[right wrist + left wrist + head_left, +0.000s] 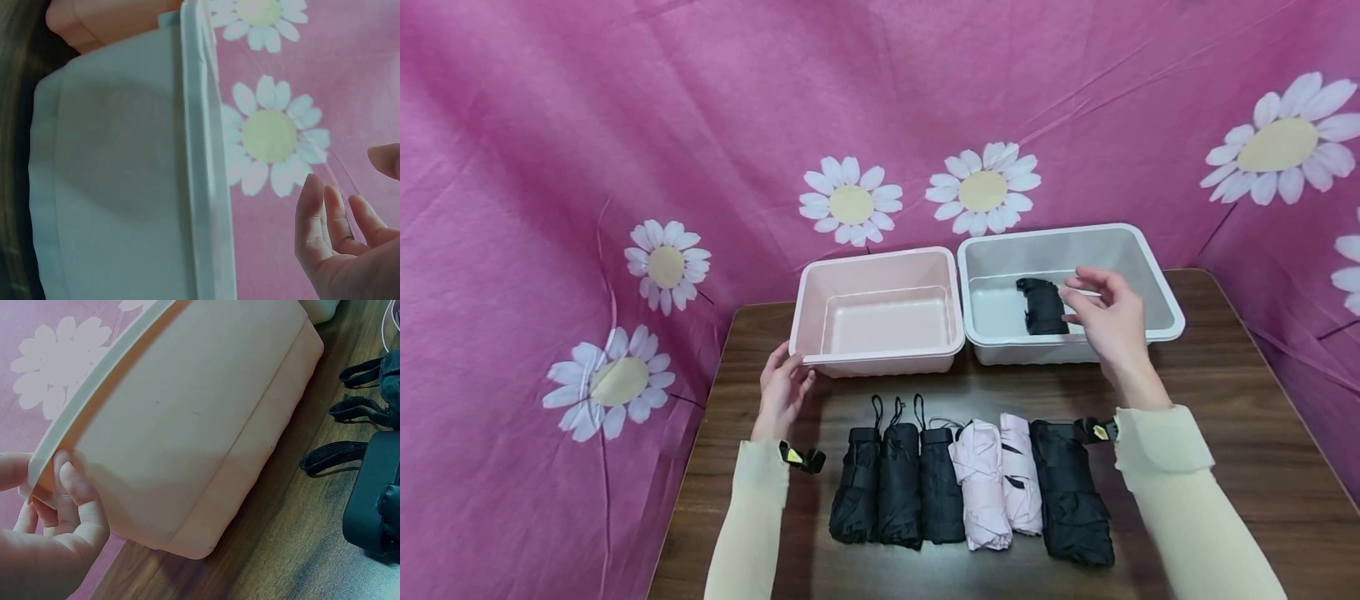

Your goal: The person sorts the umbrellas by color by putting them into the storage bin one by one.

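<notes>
black umbrellas [899, 492]: 5 | pink umbrellas [982, 487]: 2 | pink bin [887, 365]: 1 | white bin [1030, 354]: 1

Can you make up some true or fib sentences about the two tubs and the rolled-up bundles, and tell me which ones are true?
1. The left grip touches the rectangular pale-pink plastic tub. True.
2. The rolled pale-pink fabric bundles on the brown wood-patterned table number four. False: there are two.
3. A rolled black fabric bundle lies inside the rectangular pale-grey plastic tub. True.
4. The right grip is holding a bundle. False: it holds nothing.
</notes>
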Demonstrator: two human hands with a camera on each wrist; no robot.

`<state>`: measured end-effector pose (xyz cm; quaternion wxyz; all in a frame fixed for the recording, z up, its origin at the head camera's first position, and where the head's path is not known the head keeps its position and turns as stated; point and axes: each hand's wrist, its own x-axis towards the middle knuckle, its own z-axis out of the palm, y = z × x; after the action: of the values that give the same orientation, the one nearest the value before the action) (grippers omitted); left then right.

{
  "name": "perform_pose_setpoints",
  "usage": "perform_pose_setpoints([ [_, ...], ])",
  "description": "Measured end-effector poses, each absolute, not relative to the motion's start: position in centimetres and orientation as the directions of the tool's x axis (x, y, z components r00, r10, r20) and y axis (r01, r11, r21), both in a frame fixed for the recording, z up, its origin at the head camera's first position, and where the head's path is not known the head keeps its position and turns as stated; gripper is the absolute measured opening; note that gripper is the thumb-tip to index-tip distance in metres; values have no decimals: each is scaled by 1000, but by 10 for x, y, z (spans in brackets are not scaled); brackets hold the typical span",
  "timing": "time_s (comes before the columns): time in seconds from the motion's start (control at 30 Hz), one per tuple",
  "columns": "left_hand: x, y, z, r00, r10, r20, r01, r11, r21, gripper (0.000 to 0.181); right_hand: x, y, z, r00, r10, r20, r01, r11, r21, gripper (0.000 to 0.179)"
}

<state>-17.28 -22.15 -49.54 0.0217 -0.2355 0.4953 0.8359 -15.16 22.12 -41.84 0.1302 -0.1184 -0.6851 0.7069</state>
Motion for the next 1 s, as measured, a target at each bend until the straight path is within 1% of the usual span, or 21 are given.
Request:
perform_pose_setpoints([
  [0.13,-172,-222,-496,-891,-198,-408,-262,-509,820,27,-141,226,-416,-942,334,34,-75,-110,-991,28],
  [0.2,-171,-222,-496,-893,-198,-403,-259,-507,822,27,-136,229,-414,-946,320,47,-92,-129,-987,28],
  [0.3,-170,-222,-496,-897,-197,-397,-255,-504,825,28,-127,233,-411,-949,309,68,-89,-55,-994,29],
  [0.43,-170,-222,-496,-898,-196,-393,-251,-505,826,28,-115,237,-410,-941,323,103,-47,175,-983,28],
  [0.53,-170,-222,-497,-899,-196,-392,-250,-507,825,28,-106,240,-411,-938,326,122,-30,272,-962,30],
  [0.67,-171,-223,-496,-900,-190,-392,-251,-511,822,28,-95,244,-418,-941,312,130,-26,316,-949,34],
  [0.9,-171,-221,-495,-893,-198,-403,-256,-514,819,27,-78,249,-439,-954,285,98,38,437,-899,46],
  [1.0,-172,-221,-495,-891,-203,-407,-258,-512,820,27,-71,248,-452,-956,280,84,58,462,-885,49],
])
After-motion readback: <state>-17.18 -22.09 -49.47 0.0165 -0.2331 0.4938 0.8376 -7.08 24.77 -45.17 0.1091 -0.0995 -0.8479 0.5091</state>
